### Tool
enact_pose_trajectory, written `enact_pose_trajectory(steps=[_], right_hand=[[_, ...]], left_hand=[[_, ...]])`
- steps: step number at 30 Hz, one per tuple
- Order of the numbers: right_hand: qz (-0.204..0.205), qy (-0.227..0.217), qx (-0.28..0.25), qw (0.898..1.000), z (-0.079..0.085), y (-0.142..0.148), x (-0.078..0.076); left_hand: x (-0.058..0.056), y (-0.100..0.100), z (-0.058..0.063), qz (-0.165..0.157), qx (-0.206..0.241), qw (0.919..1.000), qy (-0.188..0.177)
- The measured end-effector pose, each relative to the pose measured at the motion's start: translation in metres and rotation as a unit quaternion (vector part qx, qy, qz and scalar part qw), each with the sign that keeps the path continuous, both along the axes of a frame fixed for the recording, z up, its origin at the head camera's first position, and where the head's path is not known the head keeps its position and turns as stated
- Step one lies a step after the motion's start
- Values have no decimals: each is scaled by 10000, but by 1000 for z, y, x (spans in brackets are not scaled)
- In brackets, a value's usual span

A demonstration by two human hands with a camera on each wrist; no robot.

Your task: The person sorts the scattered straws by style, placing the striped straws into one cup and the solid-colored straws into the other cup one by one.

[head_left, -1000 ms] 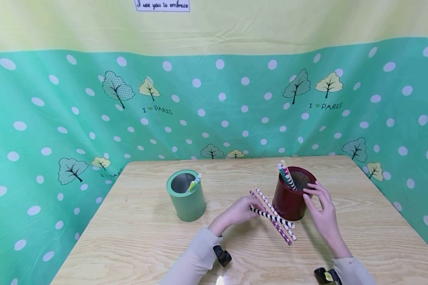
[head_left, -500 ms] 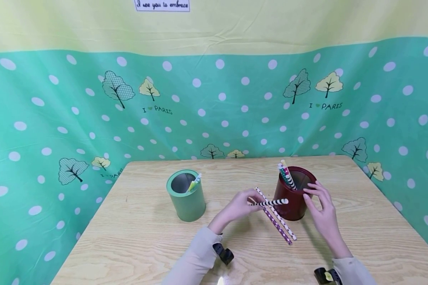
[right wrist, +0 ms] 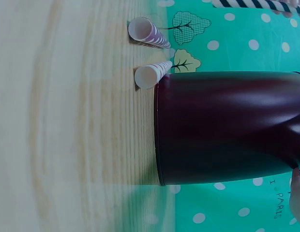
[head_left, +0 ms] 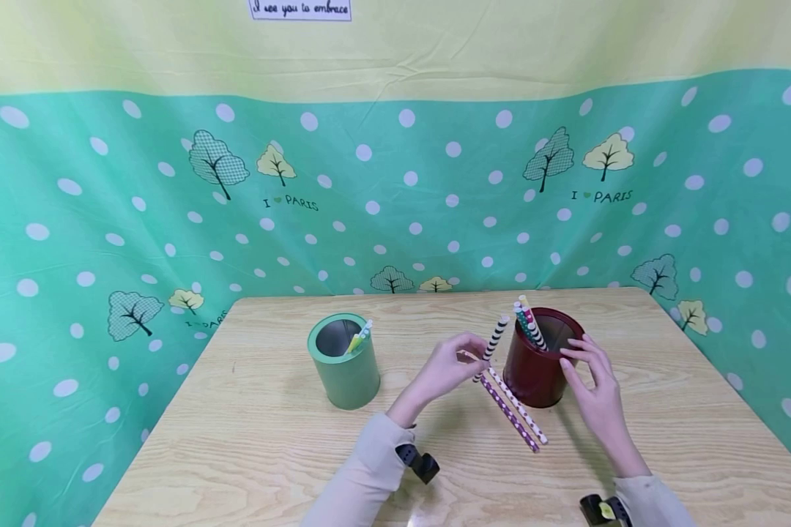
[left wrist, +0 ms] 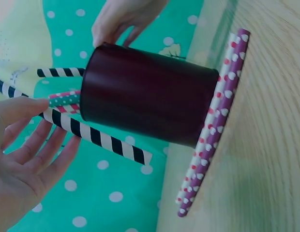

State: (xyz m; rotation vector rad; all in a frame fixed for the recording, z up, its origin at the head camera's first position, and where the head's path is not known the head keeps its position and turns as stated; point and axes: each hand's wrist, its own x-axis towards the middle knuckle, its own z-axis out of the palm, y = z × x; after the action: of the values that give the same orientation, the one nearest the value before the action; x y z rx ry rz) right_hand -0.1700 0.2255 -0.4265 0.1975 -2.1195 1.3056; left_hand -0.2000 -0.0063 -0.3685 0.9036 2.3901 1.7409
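My left hand [head_left: 450, 366] pinches a black-and-white striped paper straw [head_left: 494, 342] between thumb and fingers, raised beside a dark red can [head_left: 534, 384]. In the head view the straw leans steeply, its upper end toward the back right. My right hand [head_left: 598, 391] grips the can's rim on the right side. Several patterned straws [head_left: 529, 322] stand inside the can, leaning on its left rim. On the table in front of it lie a purple straw with white hearts [left wrist: 220, 116] and a white straw with red dots [left wrist: 208, 123], side by side.
A green can [head_left: 349, 384] stands on the wooden table [head_left: 257, 439] to the left, with a few light straws [head_left: 360, 338] leaning in it. A teal dotted curtain [head_left: 395, 197] hangs behind the table and along both sides.
My left hand has lifted the striped straw off the others and turned it from nearly flat to steep, its free end swinging up. My right hand has stayed at the can's rim.
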Motion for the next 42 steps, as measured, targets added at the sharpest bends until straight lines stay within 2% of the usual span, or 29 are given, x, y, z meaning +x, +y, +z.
enact_pose_trajectory(steps=[7, 19, 30, 36, 42], right_hand=[[10, -15, 35, 10000, 18, -11, 10], [46, 74, -3, 10000, 18, -11, 9], [71, 259, 72, 9996, 17, -10, 10], [97, 339, 110, 9993, 16, -10, 9], [86, 387, 124, 9991, 16, -10, 9]], left_hand=[[-1, 5, 8, 232, 475, 9986, 62], [-1, 11, 27, 761, 1079, 9912, 128], [1, 19, 45, 761, 1485, 9853, 377], [-1, 25, 52, 781, 1721, 9814, 343], [-3, 31, 56, 749, 1826, 9790, 507]])
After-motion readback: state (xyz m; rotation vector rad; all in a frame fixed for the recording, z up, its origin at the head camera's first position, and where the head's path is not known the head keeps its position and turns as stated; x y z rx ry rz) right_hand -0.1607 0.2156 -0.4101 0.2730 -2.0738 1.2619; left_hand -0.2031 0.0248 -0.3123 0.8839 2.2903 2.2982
